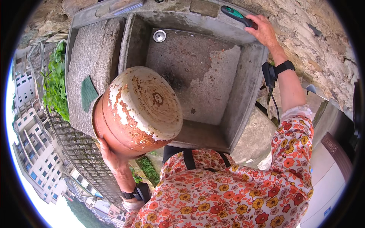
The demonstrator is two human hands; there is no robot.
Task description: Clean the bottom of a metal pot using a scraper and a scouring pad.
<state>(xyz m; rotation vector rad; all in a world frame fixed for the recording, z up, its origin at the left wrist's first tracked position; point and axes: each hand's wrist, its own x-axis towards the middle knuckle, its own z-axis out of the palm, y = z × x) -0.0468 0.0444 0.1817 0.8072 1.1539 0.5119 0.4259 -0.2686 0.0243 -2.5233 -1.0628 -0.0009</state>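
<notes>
A reddish-brown pot (pixel 122 114) lies tipped over the near left corner of the concrete sink, its base turned up towards me. White coating and rust-coloured flaking cover that base. My left hand (pixel 112 158) grips the pot at its rim from the near left side. At the sink's back right ledge, my right hand (pixel 262 31) has its fingers closed around the end of a tool with a black-and-green handle (pixel 235 15). The hand hides part of that tool, so its kind cannot be told. The sink basin (pixel 216 85) holds damp dirt and reddish crumbs around a metal drain strainer (pixel 159 36).
Left of the basin is a rough stone washboard slab (pixel 91 51) with a green scouring pad (pixel 89 93) on it. A brush with pale bristles (pixel 128 9) lies on the back ledge. A rough stone wall (pixel 310 42) rises behind. Leafy plants (pixel 55 82) grow at the left.
</notes>
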